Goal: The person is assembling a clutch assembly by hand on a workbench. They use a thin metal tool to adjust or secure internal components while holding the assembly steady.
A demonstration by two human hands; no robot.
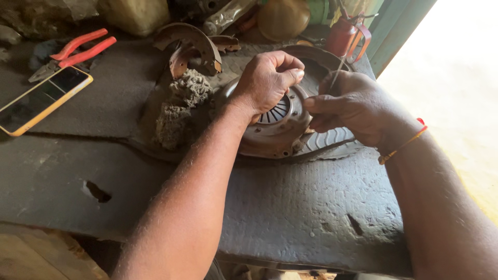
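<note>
A rusty round clutch disc (277, 132) with a splined hub lies on a dark rubber mat (290, 207) on the bench. My left hand (267, 80) is closed over the disc's upper edge and grips it. My right hand (350, 106) rests at the disc's right side and pinches a thin metal rod (337, 72) that points up and away. A red and yellow thread band sits on my right wrist.
A dirty rag (179, 106) and rusty brake shoes (189, 46) lie left of the disc. Red-handled pliers (72, 52) and a phone (41, 98) are at the far left. A red oil can (345, 33) stands behind. The mat has holes.
</note>
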